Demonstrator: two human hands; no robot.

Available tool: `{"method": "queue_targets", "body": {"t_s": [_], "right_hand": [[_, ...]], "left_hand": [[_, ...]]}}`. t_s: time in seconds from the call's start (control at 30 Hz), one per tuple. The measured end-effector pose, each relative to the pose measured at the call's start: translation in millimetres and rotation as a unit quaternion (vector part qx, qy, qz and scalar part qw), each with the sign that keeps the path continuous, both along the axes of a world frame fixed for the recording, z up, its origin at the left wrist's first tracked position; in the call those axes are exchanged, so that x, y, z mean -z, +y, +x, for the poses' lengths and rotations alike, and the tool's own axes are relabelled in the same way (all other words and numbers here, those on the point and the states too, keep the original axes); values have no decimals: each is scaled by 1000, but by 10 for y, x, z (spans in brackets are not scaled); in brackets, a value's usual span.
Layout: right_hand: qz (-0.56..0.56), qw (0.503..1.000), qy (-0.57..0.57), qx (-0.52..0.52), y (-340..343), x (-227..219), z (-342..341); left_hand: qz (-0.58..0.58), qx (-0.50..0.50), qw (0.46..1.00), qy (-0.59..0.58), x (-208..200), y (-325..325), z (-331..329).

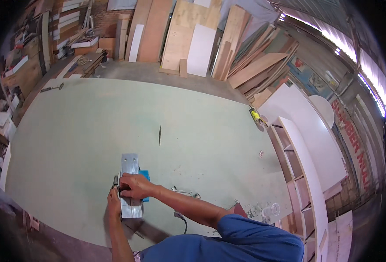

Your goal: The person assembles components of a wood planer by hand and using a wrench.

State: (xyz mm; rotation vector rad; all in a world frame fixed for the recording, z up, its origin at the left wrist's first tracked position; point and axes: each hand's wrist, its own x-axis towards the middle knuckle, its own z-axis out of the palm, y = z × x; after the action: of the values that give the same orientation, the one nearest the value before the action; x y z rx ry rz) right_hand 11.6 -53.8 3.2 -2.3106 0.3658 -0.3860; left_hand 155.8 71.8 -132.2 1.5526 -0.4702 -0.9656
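Note:
An electric planer lies sole up on the pale green tabletop, its long silver metal sole (130,163) facing me and part of its blue body (145,175) showing on the right. My left hand (114,203) is closed at the planer's left edge, beside a small dark part. Across the middle of the sole rests my right hand (134,185), fingers bent and pinched together. Whatever is between those fingers is hidden. To the right of the planer are a wrench (183,191) and a black cord end with a plug (178,214).
A hammer (53,88) lies at the far left of the table (83,118). A yellow and black tool (256,115) is at the far right corner, with a clear glass (275,208) nearer. A white shelf unit (304,161) borders the right side. Boards (201,50) lean behind.

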Motion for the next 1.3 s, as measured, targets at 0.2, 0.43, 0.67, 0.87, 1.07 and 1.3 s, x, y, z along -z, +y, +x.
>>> {"method": "queue_targets", "body": {"t_s": [0.2,0.43,0.67,0.87,1.07,1.3], "right_hand": [[-32,999,1,-20,-77,176,47],[-24,999,-39,-23,-60,143,-14],[-36,999,-15,-6,-8,262,28],[-20,999,-23,-38,-125,304,70],[-18,999,16,-35,-173,191,39],[-125,991,42,26,24,201,46]], "left_hand": [[8,-13,1000,6,151,-15,42],[-35,31,999,-10,-290,-27,-100],[14,-17,1000,14,-79,29,-70],[-37,-8,999,-17,-6,18,-7],[-19,-66,997,-43,-390,-34,-221],[31,-33,998,-53,-433,-14,-236]]}}
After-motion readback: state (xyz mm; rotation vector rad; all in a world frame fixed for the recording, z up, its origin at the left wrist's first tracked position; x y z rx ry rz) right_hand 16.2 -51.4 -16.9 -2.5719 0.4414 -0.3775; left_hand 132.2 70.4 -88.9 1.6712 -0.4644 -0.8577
